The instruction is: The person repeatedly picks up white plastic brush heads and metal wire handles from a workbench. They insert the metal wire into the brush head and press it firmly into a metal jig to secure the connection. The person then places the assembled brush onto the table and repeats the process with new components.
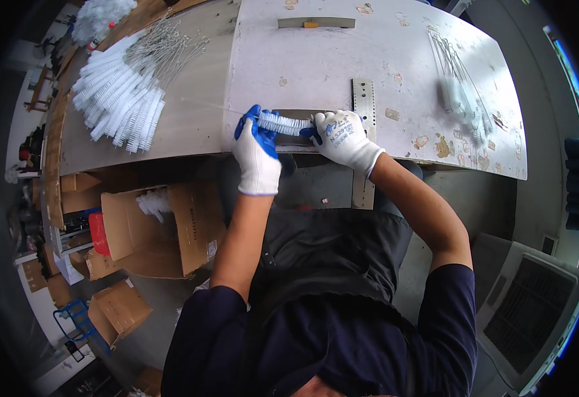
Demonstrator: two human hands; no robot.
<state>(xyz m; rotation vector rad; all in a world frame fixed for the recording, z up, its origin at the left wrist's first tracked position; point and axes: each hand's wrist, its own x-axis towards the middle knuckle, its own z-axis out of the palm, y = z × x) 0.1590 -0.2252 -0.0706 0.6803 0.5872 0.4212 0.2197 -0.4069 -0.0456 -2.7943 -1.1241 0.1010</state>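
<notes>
A white bristle tube brush (285,124) stretches between my two gloved hands at the front edge of the table. My left hand (258,151), in a white glove with a blue palm, is closed round the brush's left end, and a thin wire seems to run out to the left of it. My right hand (342,140) pinches the opposite end with its blue fingertips. Behind the brush lies a dark flat strip, partly covered by the hands. Next to my right hand, a perforated metal bar (363,99) crosses the table edge.
Many white brushes with wire handles (119,99) fan out at the left; a smaller bunch (465,109) lies at the right. A grey curved strip (316,23) sits at the back of the table (289,73). An open cardboard box (190,228) stands below left, a grey appliance (531,311) below right.
</notes>
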